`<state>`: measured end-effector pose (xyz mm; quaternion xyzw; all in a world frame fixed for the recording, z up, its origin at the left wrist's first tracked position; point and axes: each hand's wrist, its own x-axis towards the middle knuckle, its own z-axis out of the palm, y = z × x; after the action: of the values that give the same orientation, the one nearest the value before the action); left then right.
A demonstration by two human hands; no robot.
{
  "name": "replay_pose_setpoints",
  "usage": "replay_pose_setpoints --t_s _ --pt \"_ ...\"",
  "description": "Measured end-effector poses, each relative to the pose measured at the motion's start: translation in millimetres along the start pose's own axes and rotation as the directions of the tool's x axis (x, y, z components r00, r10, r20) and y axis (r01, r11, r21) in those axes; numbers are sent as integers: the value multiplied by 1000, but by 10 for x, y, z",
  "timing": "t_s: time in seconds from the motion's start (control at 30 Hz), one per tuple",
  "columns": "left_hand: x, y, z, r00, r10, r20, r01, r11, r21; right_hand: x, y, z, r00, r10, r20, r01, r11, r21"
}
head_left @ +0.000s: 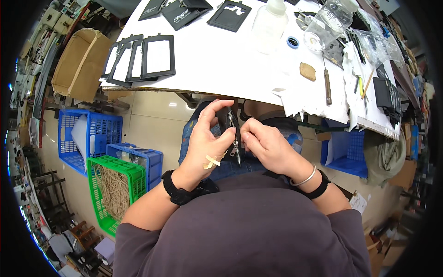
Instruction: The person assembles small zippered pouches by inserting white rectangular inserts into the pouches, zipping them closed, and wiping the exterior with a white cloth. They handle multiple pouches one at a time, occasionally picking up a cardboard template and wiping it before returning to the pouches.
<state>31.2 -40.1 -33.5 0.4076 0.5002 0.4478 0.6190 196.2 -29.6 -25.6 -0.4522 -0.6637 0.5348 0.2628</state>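
Over my lap, my left hand (203,145) grips a small black zippered pouch (225,121) between the thumb and fingers. Its metal zipper (237,154) runs roughly upright along the pouch, and the slider with its pull tab hangs below my left thumb. Strips of pale tape (213,161) are stuck near that thumb's base. My right hand (265,145) is closed beside the pouch's right edge, thumb and index finger bent together. Whatever it pinches is hidden behind its fingers.
Ahead, the white table (217,60) carries black framed holders (158,55), a clear bottle (270,27), a plastic jar (330,23), blue tape (292,42) and an awl-like tool (327,87). Blue crates (104,124), a green crate (138,173) of cord and a cardboard box (85,62) stand leftward.
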Motion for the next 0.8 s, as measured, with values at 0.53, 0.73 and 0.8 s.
replay_pose_setpoints --t_s 0.53,0.73,0.8 --pt "-40 134 14 994 -84 66 90 992 -93 -55 -17 -76 986 144 90 -159 968 192" --pt "-46 128 -18 988 -98 121 102 994 -31 -57 -69 -29 984 119 130 -129 989 69" --pt "-18 144 -52 977 -111 184 163 941 -297 -71 -77 -67 982 124 143 -136 987 80"
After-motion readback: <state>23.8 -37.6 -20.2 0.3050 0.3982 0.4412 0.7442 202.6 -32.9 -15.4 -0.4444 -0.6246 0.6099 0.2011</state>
